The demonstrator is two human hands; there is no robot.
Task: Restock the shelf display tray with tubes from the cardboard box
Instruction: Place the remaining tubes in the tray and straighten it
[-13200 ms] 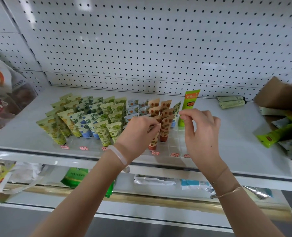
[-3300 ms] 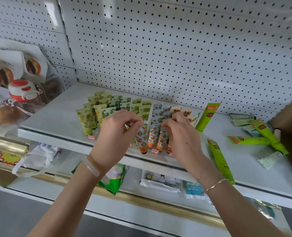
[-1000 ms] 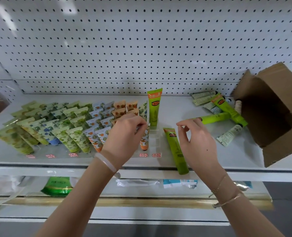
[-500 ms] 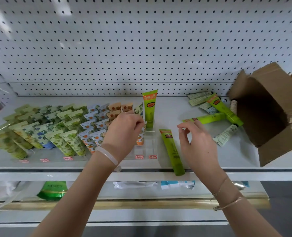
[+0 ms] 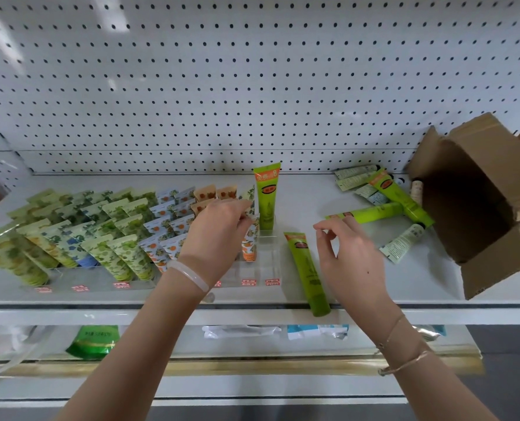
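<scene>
**Left hand grips a tube in the display tray; right hand hovers free**

Seen from the person's own head, looking down at a white shop shelf [image 5: 419, 278] backed by white pegboard [image 5: 252, 86].

A clear display tray [image 5: 264, 262] sits at the front left of the shelf. Most of it is filled with rows of small floral-print tubes [image 5: 100, 235], which stand cap-down and lean backward. The left hand [image 5: 219, 235] reaches over the tray's right part. Its thumb and fingertips pinch the crimped top of an orange-print tube [image 5: 250, 243] that stands in the tray. Just behind that tube, a tall green tube [image 5: 266, 196] stands upright at the tray's back right corner.

The right hand [image 5: 349, 262] hovers above the shelf to the right of the tray. Thumb and forefinger are apart, the other fingers loosely bent, and it holds nothing. Beside it, between hand and tray, a second green tube [image 5: 305, 271] lies flat, its cap at the shelf's front edge.

Farther right a cardboard box [image 5: 492, 259] lies on its side with its opening facing left. Several loose tubes [image 5: 371, 212], green and pale, are scattered on the shelf in front of that opening.
</scene>
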